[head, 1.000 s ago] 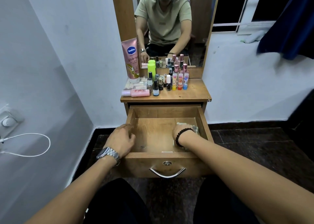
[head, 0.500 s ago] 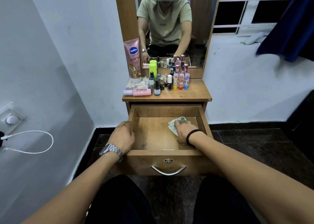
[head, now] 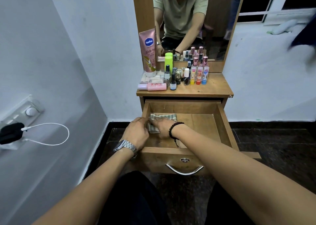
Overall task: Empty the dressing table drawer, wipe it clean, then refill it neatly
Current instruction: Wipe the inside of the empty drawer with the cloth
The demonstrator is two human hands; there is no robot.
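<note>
The wooden drawer (head: 228,124) of the dressing table is pulled out, and its floor is bare apart from a checked green-and-white cloth (head: 164,117) in the back left corner. My right hand (head: 162,128), with a black bead bracelet on the wrist, presses flat on the cloth near the left wall. My left hand (head: 136,133), with a metal watch on the wrist, grips the drawer's left wall with fingers curled over its rim. The two hands almost touch.
On the tabletop (head: 215,86) stand a pink Vaseline tube (head: 148,52), a green bottle (head: 168,62), several nail polish bottles (head: 177,78), coloured lip balms (head: 199,75) and a lying pink bottle (head: 153,86). A mirror (head: 218,28) rises behind. A charger and white cable (head: 47,134) hang on the left wall.
My right hand has slid the cloth from the drawer's right side across to the back left corner. My left hand stays on the left wall. The camera has moved closer.
</note>
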